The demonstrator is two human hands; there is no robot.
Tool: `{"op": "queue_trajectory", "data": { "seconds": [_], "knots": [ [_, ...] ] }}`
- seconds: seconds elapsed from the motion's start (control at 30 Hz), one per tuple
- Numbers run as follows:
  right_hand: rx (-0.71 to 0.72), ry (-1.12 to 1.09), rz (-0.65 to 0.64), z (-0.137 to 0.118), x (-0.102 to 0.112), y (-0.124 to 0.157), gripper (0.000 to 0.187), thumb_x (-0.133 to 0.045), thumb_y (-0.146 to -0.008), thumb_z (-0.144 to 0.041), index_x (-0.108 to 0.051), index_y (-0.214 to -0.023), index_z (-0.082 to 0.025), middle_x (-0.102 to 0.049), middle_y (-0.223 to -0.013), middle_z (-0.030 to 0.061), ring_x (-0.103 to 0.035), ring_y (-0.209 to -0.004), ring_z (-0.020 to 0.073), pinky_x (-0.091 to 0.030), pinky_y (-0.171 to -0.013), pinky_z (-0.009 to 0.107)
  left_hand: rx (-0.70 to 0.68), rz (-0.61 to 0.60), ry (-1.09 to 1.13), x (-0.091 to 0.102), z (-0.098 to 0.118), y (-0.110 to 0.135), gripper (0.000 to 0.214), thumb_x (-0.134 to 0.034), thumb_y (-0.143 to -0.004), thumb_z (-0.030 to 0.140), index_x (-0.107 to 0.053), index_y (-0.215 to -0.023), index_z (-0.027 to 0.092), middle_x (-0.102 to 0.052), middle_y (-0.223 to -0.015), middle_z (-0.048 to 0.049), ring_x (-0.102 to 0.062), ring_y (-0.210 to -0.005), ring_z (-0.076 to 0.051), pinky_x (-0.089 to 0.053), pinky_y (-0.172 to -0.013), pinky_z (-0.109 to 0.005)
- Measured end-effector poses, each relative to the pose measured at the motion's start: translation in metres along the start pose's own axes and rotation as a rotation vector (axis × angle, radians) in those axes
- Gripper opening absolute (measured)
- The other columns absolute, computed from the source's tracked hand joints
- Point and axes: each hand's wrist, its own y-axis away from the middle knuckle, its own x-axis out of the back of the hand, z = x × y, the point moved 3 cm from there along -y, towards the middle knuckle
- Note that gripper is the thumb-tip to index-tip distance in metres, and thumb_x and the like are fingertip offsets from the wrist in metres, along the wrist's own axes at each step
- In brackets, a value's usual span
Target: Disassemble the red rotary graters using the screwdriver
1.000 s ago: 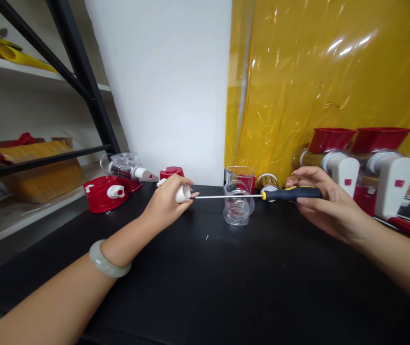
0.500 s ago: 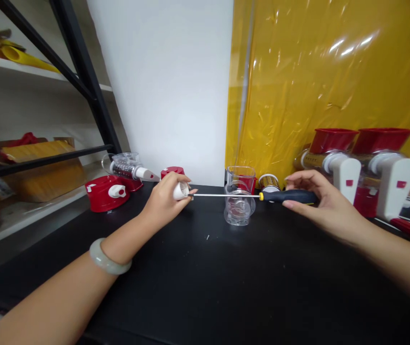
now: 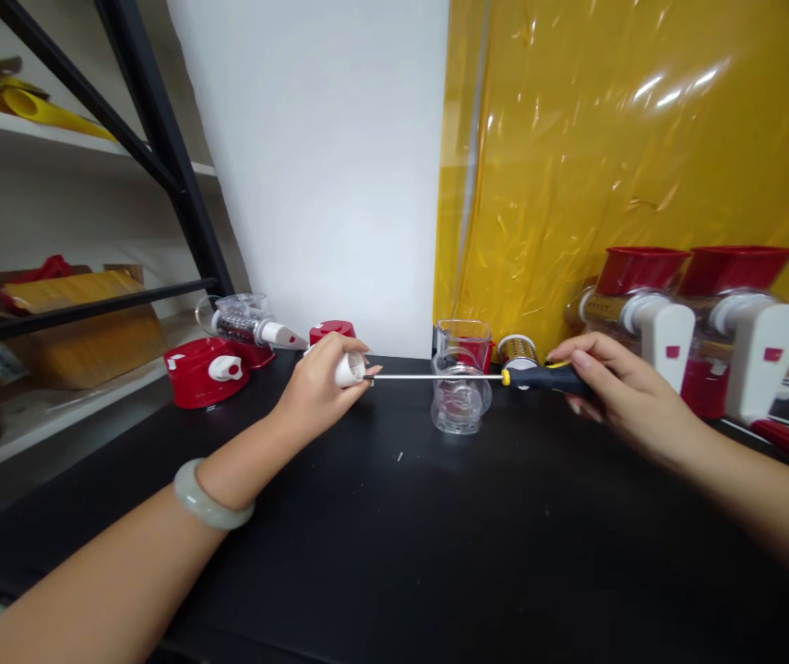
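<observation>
In the head view, my left hand (image 3: 321, 383) is closed around a small white cylindrical plastic part (image 3: 350, 369), its hollow end turned to the right. My right hand (image 3: 615, 378) grips the dark blue and yellow handle of a screwdriver (image 3: 539, 377). The screwdriver lies level in the air, its long metal shaft pointing left. Its tip meets the white part beside my left fingertips; whether it sits on a screw is too small to tell. Behind the shaft, a clear plastic housing (image 3: 460, 406) stands on the black table (image 3: 449, 544).
Two red and white rotary graters (image 3: 663, 341) (image 3: 758, 350) stand at the right. A metal grater drum (image 3: 517, 352) lies behind the clear housing. Red bases (image 3: 207, 373) and a clear grater body (image 3: 242, 318) sit back left. Shelving with a black frame (image 3: 159, 129) borders the left.
My right hand has shifted its fingers on the screwdriver handle, from a loose spread hold to a closer wrap with the thumb on top. The left hand and white part stay nearly still.
</observation>
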Motion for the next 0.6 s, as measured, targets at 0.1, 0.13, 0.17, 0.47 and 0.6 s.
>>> {"op": "queue_trajectory", "data": {
  "seconds": [0.1, 0.13, 0.17, 0.47, 0.6],
  "knots": [
    [0.056, -0.074, 0.042, -0.0052, -0.0021, 0.0003, 0.043, -0.083, -0.070, -0.046, -0.059, -0.101, -0.030, -0.063, -0.089, -0.0011, -0.059, -0.063, 0.0126, -0.050, -0.053, 0.026, 0.004, 0.006, -0.006, 0.0010, 0.0004, -0.0003, 0.024, -0.070, -0.082, 0.021, -0.055, -0.101, 0.020, -0.065, -0.087, -0.0017, -0.065, -0.080, -0.017, -0.052, -0.072, -0.031],
    [0.067, -0.102, 0.044, -0.0068, -0.0036, 0.0005, 0.047, -0.086, -0.065, -0.041, -0.059, -0.101, -0.030, -0.063, -0.094, -0.0006, -0.061, -0.069, 0.0140, -0.053, -0.058, 0.027, 0.001, 0.001, -0.007, 0.0009, 0.0007, -0.0003, 0.025, -0.070, -0.081, 0.020, -0.055, -0.101, 0.020, -0.065, -0.087, -0.0017, -0.065, -0.080, -0.017, -0.052, -0.072, -0.030],
    [0.077, -0.139, 0.046, -0.0081, -0.0049, 0.0008, 0.048, -0.088, -0.062, -0.039, -0.058, -0.100, -0.030, -0.063, -0.096, 0.0000, -0.063, -0.075, 0.0155, -0.054, -0.062, 0.028, -0.002, -0.004, -0.007, 0.0008, 0.0009, -0.0002, 0.025, -0.071, -0.081, 0.020, -0.055, -0.101, 0.020, -0.065, -0.086, -0.0016, -0.065, -0.079, -0.017, -0.051, -0.072, -0.030],
    [0.006, 0.030, -0.036, -0.0029, -0.0046, 0.0016, 0.045, -0.048, -0.090, -0.066, -0.057, -0.097, -0.023, -0.055, -0.056, -0.0023, -0.046, -0.039, 0.0109, -0.036, -0.034, 0.024, 0.001, -0.003, -0.002, -0.0005, -0.0019, 0.0005, 0.025, -0.070, -0.081, 0.020, -0.055, -0.102, 0.020, -0.065, -0.089, -0.0023, -0.065, -0.081, -0.017, -0.052, -0.073, -0.031],
    [0.094, -0.090, 0.070, -0.0083, -0.0035, 0.0010, 0.047, -0.082, -0.070, -0.048, -0.055, -0.104, -0.030, -0.063, -0.084, 0.0000, -0.060, -0.061, 0.0152, -0.052, -0.052, 0.028, -0.005, 0.020, -0.001, 0.0008, -0.0009, 0.0002, 0.024, -0.070, -0.082, 0.021, -0.055, -0.102, 0.020, -0.065, -0.087, -0.0020, -0.065, -0.079, -0.017, -0.052, -0.072, -0.031]
  ]
}}
